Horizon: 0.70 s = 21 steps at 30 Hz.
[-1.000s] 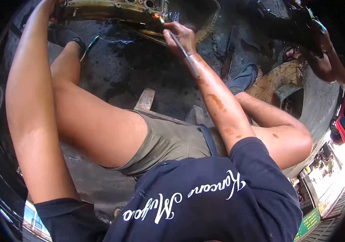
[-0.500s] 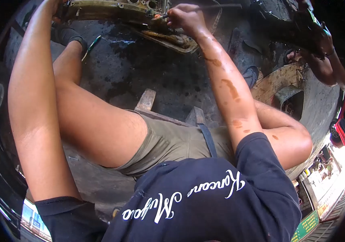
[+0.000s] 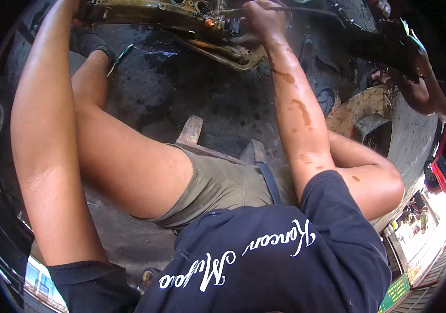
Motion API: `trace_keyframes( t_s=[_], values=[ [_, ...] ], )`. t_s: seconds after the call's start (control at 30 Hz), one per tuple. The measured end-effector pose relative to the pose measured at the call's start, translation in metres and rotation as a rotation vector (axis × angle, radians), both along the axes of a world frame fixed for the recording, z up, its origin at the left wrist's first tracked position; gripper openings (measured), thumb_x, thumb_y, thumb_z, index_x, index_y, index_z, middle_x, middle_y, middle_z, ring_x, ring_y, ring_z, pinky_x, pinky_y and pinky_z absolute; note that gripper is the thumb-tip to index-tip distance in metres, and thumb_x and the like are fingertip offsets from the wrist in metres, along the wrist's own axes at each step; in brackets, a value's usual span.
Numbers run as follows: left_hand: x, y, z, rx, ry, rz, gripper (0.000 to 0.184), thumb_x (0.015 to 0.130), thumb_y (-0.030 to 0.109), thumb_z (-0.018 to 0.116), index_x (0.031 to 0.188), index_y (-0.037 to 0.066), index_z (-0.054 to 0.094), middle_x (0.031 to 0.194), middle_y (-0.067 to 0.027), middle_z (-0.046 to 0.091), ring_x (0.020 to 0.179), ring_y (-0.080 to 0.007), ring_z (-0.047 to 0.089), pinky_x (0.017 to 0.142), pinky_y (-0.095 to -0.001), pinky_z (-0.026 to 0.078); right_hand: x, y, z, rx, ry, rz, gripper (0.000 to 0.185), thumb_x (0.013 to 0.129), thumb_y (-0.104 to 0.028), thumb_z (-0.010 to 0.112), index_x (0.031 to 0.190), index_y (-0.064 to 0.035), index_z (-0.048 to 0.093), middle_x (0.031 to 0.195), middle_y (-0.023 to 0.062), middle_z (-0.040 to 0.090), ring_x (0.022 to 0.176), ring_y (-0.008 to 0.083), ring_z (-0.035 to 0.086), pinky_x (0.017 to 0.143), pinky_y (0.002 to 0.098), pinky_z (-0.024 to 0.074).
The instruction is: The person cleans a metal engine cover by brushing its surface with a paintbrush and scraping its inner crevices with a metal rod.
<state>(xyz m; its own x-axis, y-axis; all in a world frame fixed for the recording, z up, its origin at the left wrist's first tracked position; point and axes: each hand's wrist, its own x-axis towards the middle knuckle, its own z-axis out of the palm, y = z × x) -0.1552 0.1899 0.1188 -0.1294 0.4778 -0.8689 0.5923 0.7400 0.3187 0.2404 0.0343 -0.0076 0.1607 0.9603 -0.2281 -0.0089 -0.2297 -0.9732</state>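
Note:
My right hand (image 3: 265, 22) is closed around a slim rod-like tool whose thin end points left over an oily metal engine part (image 3: 144, 14). A dark, hose-like line (image 3: 311, 10) runs off to the right from behind the fist; whether it joins the tool is unclear. Just left of this hand, a small orange piece (image 3: 210, 23) sits on the engine part. My left hand (image 3: 75, 7) is at the engine part's left end, mostly cut off by the top edge, its fingers hidden. Under the part lies a shallow oily metal tray (image 3: 238, 66).
A slim green-and-white tool (image 3: 121, 58) lies on the wet, dark floor near my left foot (image 3: 92, 44). I sit on a low wooden stool (image 3: 190, 130). At right are a large tyre (image 3: 416, 130) and another person's arm or leg (image 3: 416, 94).
My right hand has moved right and slightly up with the tool, away from the orange piece, which now shows more fully. My left arm has barely shifted.

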Motion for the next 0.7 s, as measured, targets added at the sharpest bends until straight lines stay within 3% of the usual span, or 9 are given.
trace_keyframes(
  t_s=[0.03,0.1,0.17,0.23,0.27,0.37,0.47,0.57,0.7],
  values=[
    [0.002,-0.004,0.007,0.008,0.007,0.003,0.063,0.093,0.059,0.058,0.123,0.004,0.066,0.107,-0.0133,0.073,0.093,-0.0280,0.070,0.091,-0.0473,0.053,0.000,0.001,-0.001,-0.068,0.201,-0.012,0.019,0.087,-0.012,0.062,0.075,-0.0008,0.069,0.060,0.0036,0.064,0.049,0.0114,0.057,0.046,0.0284,0.0463],
    [-0.007,-0.012,0.007,0.005,0.026,0.008,0.063,0.093,0.059,0.058,0.123,0.005,0.066,0.106,-0.0133,0.073,0.093,-0.0280,0.070,0.089,-0.0478,0.053,-0.011,-0.012,0.002,0.061,-0.146,0.171,0.021,0.090,-0.014,0.060,0.078,0.0003,0.071,0.061,0.0045,0.065,0.050,0.0153,0.063,0.047,0.0306,0.0481],
    [-0.011,-0.016,0.005,-0.001,0.041,0.005,0.063,0.092,0.060,0.058,0.123,0.005,0.066,0.105,-0.0133,0.073,0.092,-0.0279,0.070,0.088,-0.0484,0.053,-0.014,-0.020,0.008,0.424,-0.659,0.120,0.021,0.090,-0.014,0.060,0.080,0.0006,0.071,0.063,0.0059,0.067,0.052,0.0185,0.065,0.049,0.0322,0.0510],
    [-0.014,-0.018,0.009,0.012,0.054,0.005,0.063,0.092,0.060,0.059,0.122,0.006,0.066,0.105,-0.0133,0.073,0.092,-0.0279,0.070,0.087,-0.0489,0.053,-0.025,-0.039,0.023,0.619,-0.752,0.151,0.013,0.087,-0.012,0.064,0.092,-0.0023,0.071,0.081,0.0140,0.072,0.070,0.0245,0.072,0.064,0.0339,0.0558],
    [-0.015,-0.020,0.009,0.013,0.061,0.004,0.063,0.091,0.061,0.059,0.122,0.006,0.066,0.105,-0.0133,0.073,0.091,-0.0279,0.070,0.086,-0.0492,0.053,-0.036,-0.050,0.025,0.718,-0.741,0.204,0.013,0.085,-0.014,0.065,0.090,-0.0036,0.070,0.080,0.0149,0.069,0.072,0.0296,0.069,0.065,0.0367,0.0546],
    [-0.014,-0.026,0.010,0.017,0.082,-0.010,0.064,0.091,0.061,0.059,0.122,0.006,0.066,0.104,-0.0133,0.073,0.090,-0.0279,0.070,0.085,-0.0500,0.053,-0.052,-0.085,-0.001,0.778,-1.008,0.538,0.009,0.079,-0.015,0.070,0.084,-0.0082,0.065,0.075,0.0098,0.061,0.069,0.0290,0.064,0.063,0.0405,0.0531],
    [-0.018,-0.019,0.010,0.041,0.110,-0.020,0.064,0.090,0.062,0.059,0.121,0.007,0.066,0.103,-0.0133,0.073,0.089,-0.0279,0.070,0.083,-0.0508,0.053,-0.052,-0.088,0.004,0.857,-0.943,0.412,0.016,0.077,-0.017,0.070,0.080,-0.0091,0.057,0.079,0.0084,0.059,0.074,0.0265,0.063,0.063,0.0394,0.0532],
    [-0.012,-0.036,0.001,0.006,0.134,-0.041,0.064,0.089,0.063,0.059,0.121,0.008,0.066,0.102,-0.0133,0.073,0.088,-0.0278,0.071,0.081,-0.0516,0.053,-0.049,-0.091,-0.004,0.846,-1.070,0.527,0.015,0.077,-0.016,0.071,0.084,-0.0087,0.059,0.080,0.0079,0.058,0.075,0.0269,0.063,0.064,0.0401,0.0531],
    [-0.005,-0.028,0.008,0.044,0.159,-0.064,0.065,0.088,0.064,0.059,0.120,0.008,0.067,0.101,-0.0133,0.073,0.087,-0.0278,0.071,0.079,-0.0527,0.053,-0.048,-0.089,-0.005,0.850,-0.951,0.522,0.017,0.076,-0.013,0.071,0.090,-0.0073,0.063,0.080,0.0083,0.059,0.076,0.0281,0.063,0.066,0.0407,0.0532]
  ],
)
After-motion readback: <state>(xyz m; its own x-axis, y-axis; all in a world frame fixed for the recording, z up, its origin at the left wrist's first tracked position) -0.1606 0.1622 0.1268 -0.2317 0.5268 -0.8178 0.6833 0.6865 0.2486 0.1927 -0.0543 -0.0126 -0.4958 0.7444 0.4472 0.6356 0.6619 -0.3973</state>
